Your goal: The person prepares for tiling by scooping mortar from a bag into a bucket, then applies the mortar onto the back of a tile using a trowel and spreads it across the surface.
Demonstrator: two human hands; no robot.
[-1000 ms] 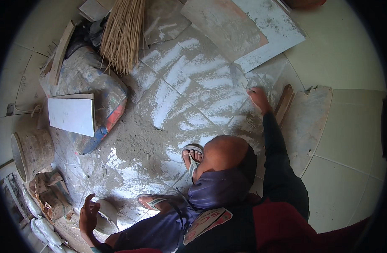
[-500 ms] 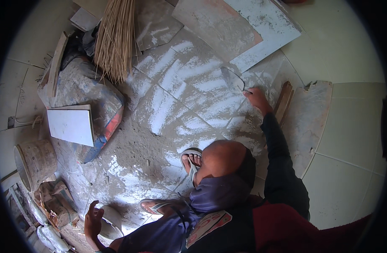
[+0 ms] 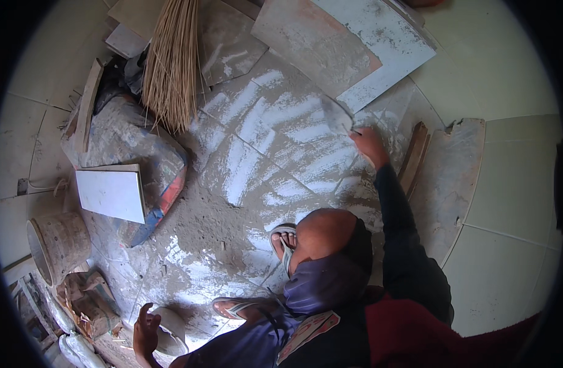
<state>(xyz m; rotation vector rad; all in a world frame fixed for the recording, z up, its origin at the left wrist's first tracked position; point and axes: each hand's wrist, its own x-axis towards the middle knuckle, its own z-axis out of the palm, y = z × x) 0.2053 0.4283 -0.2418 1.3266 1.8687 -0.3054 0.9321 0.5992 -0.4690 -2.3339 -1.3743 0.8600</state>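
My right hand (image 3: 369, 146) grips the handle of a trowel (image 3: 338, 115), whose flat, greyish blade rests on or just over the floor and looks slightly blurred. Beneath it spreads the tiled floor (image 3: 251, 132), covered in grey dust with pale scraped streaks. Down at the lower left, my left hand (image 3: 147, 334) has its fingers loosely bent and apart, with nothing in them. Beside that hand is a small whitish bucket (image 3: 173, 336), partly hidden. A heap of grey grit (image 3: 205, 224) lies between the bucket and the streaked tiles.
A stick broom (image 3: 173, 67) and a dirty sack (image 3: 131, 138) bearing a white tile (image 3: 111, 193) lie left. Large tile pieces (image 3: 391, 37) are at the back. Wood strips (image 3: 414, 158) and a board (image 3: 450, 178) flank my right arm. A bucket (image 3: 59, 245) lies tipped at left.
The trowel and my right hand have shifted slightly left and up. My left hand stays beside the small bucket. The whole view has moved a little.
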